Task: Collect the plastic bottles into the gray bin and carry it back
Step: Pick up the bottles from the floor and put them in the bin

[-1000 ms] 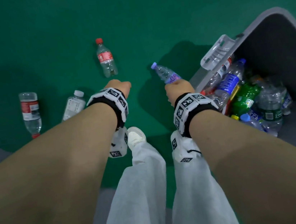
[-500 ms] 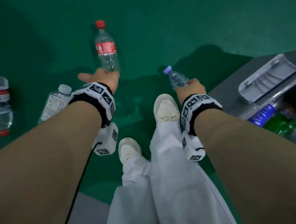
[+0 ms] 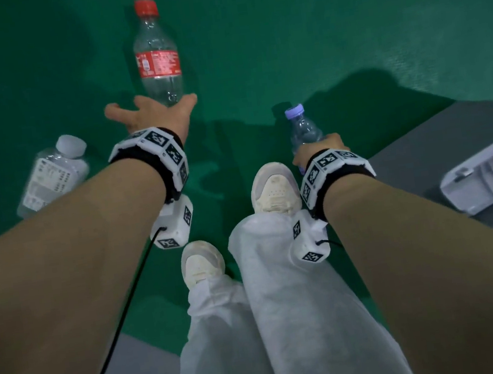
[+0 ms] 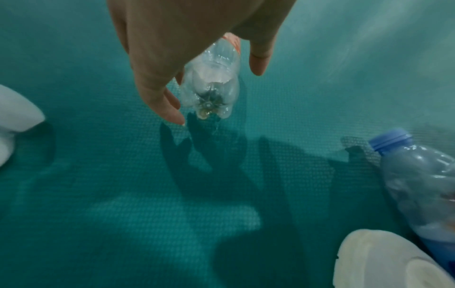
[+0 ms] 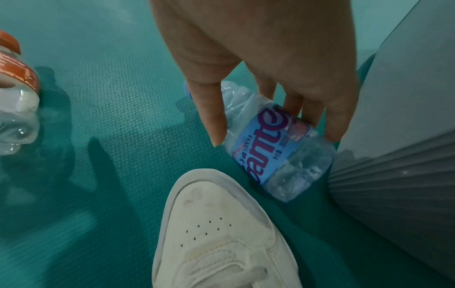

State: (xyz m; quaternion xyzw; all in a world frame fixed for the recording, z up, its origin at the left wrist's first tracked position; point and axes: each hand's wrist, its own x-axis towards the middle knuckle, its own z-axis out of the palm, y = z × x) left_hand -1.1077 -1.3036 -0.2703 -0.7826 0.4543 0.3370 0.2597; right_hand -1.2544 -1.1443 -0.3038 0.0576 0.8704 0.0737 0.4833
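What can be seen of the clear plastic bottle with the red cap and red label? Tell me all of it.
The clear plastic bottle with the red cap and red label lies on its side on the green floor, cap pointing away from the person. It looks empty, with a ridged, petal-shaped base. The open left hand reaches over that base, fingers spread; whether they touch it is unclear.

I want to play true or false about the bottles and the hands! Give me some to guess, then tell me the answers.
1. The right hand holds a blue-label bottle. True.
2. The left hand grips the red-cap bottle. False: its fingers are spread open at the bottle's base, not closed on it.
3. The floor is green. True.
4. The white-cap bottle stands upright. False: it lies on its side.
5. The shoes are black. False: they are white.
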